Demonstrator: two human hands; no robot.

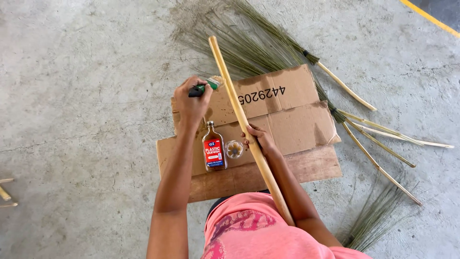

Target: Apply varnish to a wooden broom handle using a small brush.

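A green-handled brush (pixel 207 87) is gripped in the left hand (pixel 191 103) w/ bristles touching the long pale stick (pixel 242 120), which is held mid-length by the closed right hand (pixel 258 139) over flattened cardboard (pixel 297 120), beside a small varnish bottle (pixel 213 148).

Two hands, left (pixel 191 103) and right (pixel 261 139). One brush (pixel 206 88). One long pole (pixel 244 120). One bottle (pixel 213 149), one small dish (pixel 234 149) beside it. One cardboard sheet (pixel 292 120) on one board (pixel 306 168). About five brooms (pixel 287 43) at right, exact count unclear. Few sticks (pixel 5 193) at left edge.
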